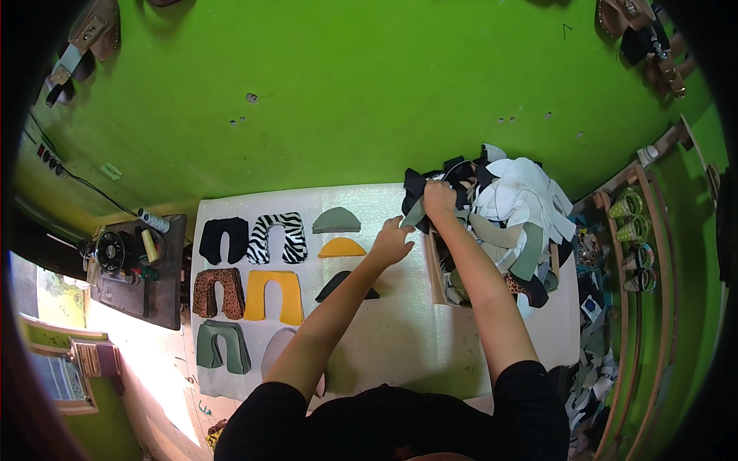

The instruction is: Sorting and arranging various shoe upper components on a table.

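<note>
At the left side of the box (437,283) heaped with offcuts, the right hand (440,200) is closed on a grey-green strip (415,214) whose lower end the left hand (393,241) pinches. Left of that box, on the white-covered tabletop (400,342), lie half-moon pieces, including a yellow one (342,247), and, farther left, U-shaped pieces, one zebra-striped (277,237).

Here it is, a black short-sleeved fabric shirt (377,422) spreading across the near edge! Dark, loose left sleeve (265,411), matching right sleeve (530,399), both ending in hems; then bare forearms (330,315), bare left hand (392,244), bare right hand (440,200).
</note>
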{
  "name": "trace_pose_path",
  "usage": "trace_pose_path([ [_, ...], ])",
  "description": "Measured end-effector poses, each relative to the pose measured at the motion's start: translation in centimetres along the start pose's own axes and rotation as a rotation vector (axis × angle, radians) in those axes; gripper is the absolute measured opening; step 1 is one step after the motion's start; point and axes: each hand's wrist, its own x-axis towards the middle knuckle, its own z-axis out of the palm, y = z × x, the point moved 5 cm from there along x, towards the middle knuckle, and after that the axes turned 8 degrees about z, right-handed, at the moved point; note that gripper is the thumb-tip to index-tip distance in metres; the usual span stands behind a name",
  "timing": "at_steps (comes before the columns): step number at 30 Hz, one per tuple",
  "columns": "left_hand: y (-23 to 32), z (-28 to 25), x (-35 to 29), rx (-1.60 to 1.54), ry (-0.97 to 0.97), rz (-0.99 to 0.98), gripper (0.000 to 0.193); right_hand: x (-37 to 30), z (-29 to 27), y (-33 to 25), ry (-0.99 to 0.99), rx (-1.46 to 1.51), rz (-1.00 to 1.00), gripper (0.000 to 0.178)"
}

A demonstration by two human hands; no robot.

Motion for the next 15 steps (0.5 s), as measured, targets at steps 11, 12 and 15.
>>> trace_pose_path([
  [11, -0.1, 0.2, 0.4, 0.082, 0.033, -0.144, 0.052, -0.1, -2.6, 3.7, 0.151, 0.310, 0.001, 0.030],
  [12, 0.7, -0.6, 0.7, 0.067, 0.085, -0.103, 0.051, 0.0, -3.2, 4.8, 0.142, 0.455, -0.005, 0.031],
  [15, 2.8, -2.8, 0.9, 0.069, 0.225, 0.002, 0.045, 0.6, -4.3, 6.5, -0.080, 0.733, 0.131, 0.032],
])
